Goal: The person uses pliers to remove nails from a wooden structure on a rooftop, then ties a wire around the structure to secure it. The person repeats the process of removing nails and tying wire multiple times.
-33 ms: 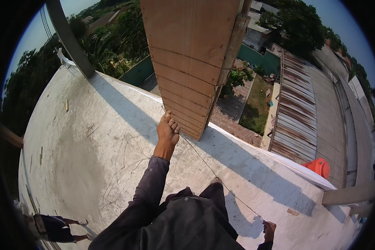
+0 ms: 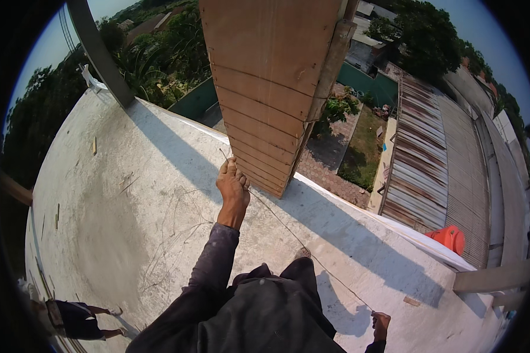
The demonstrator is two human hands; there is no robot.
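My left hand [image 2: 234, 188] is closed on a thin wire [image 2: 330, 272], and a short bent end sticks up above the fist. It is beside the lower left edge of a brown wooden column form [image 2: 262, 88], which has several wires wrapped across its face. From that fist the wire runs fairly straight down to the right, passing over my shoe [image 2: 303, 253]. My right hand [image 2: 381, 322], low and to the right, grips the wire's other visible part between closed fingers.
Loose wire strands [image 2: 174, 235] lie on the pale concrete slab [image 2: 109, 217]. Beyond its edge is a drop to a yard and a rusty metal roof [image 2: 421, 159]. A red container [image 2: 449, 239] stands right. Another person [image 2: 79, 320] is lower left; a grey post [image 2: 103, 56] rises upper left.
My left hand has shifted slightly left, away from the column form, and more of the wire's end shows above it. My right hand has barely moved.
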